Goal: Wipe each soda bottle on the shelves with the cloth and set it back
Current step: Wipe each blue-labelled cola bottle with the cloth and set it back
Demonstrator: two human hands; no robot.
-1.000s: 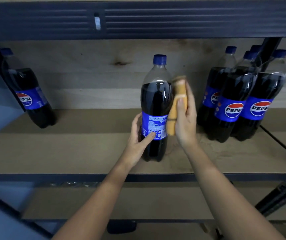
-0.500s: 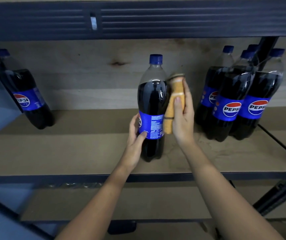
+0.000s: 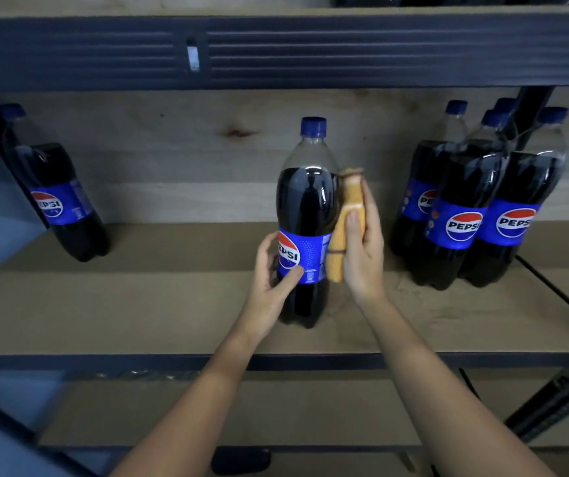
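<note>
A tall Pepsi bottle [image 3: 305,208] with a blue cap stands upright in the middle of the wooden shelf [image 3: 173,304]. My left hand [image 3: 274,270] grips its blue label from the left, thumb on the front. My right hand [image 3: 362,249] holds a folded orange cloth [image 3: 345,228] flat against the bottle's right side. A cluster of several Pepsi bottles [image 3: 475,201] stands at the right of the shelf. One more bottle [image 3: 54,194] stands alone at the far left.
A dark metal beam [image 3: 276,49] of the shelf above runs across the top. A dark upright post [image 3: 534,108] stands behind the right cluster. A lower shelf board [image 3: 138,407] lies below, with a dark object [image 3: 240,461] under it.
The bottle has turned under my left hand, so its Pepsi logo now faces left front. The cloth stays against the bottle's right side, a little lower than before.
</note>
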